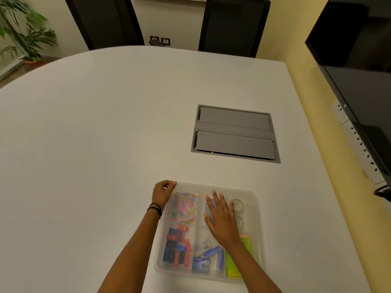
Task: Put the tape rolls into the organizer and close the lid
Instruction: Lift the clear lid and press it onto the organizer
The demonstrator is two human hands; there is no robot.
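Observation:
A clear plastic organizer (pixel 257 229) lies on the white table near its front edge, with its translucent lid (pixel 211 187) down on top. Two tape rolls (pixel 238 205) sit under the lid in the far right compartment, one behind the other. My left hand (pixel 163 192) grips the far left corner of the lid. My right hand (pixel 222 218) lies flat, fingers spread, on the middle of the lid. Other compartments hold coloured paper clips, red, blue and black sharpeners, staple boxes and sticky notes.
A grey cable hatch (pixel 234 134) is set into the table (pixel 95 134) behind the organizer. Two black chairs (pixel 232 26) stand at the far side. A dark screen (pixel 359 60) hangs on the right wall, and a plant (pixel 23 34) stands far left.

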